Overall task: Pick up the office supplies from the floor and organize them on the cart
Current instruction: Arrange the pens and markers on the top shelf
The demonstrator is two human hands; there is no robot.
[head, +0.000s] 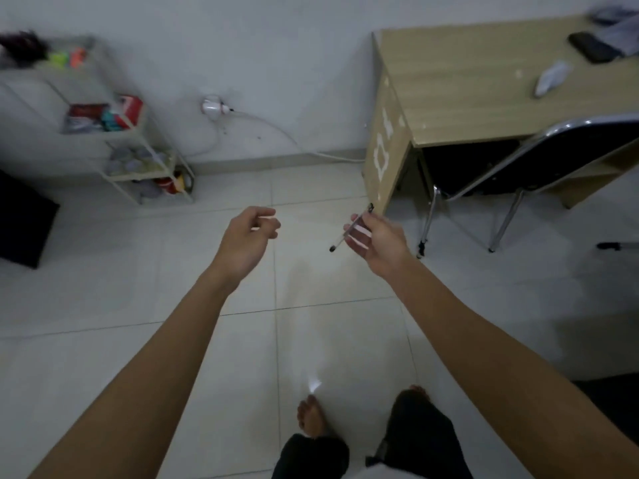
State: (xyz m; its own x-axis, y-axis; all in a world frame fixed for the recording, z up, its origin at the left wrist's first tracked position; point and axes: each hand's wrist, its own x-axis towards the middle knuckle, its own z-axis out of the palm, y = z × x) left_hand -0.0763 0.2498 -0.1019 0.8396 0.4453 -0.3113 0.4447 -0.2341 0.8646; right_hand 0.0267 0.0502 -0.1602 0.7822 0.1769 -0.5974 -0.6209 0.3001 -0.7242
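Right hand point(377, 242): fingers curled round a thin pen point(349, 231), held near its middle, dark tip slanting down toward the left, clip end up by the fingertips. A pale flat bit shows against the fingers; cannot tell whether it is a second item. The pen is held up off the floor point(155, 288), which fits carrying rather than writing.

Left hand point(247, 236): holds nothing, fingers loosely curled, hanging just beside the right at the same height. Probably free to take the pen over or to steady something on the cart.

Both arms reach forward over bare tiles; no supplies visible on the floor near the feet.

Cart point(138, 160): stands well apart, upper left against the wall, white, three tiers. Top tier carries bright markers, middle tier red and teal boxes, lower tiers blurred items. Sorted by kind, it seems, so the pen likely belongs with the markers.

Tabletop point(466, 81) to the right, chair point(553, 157) tucked under it.
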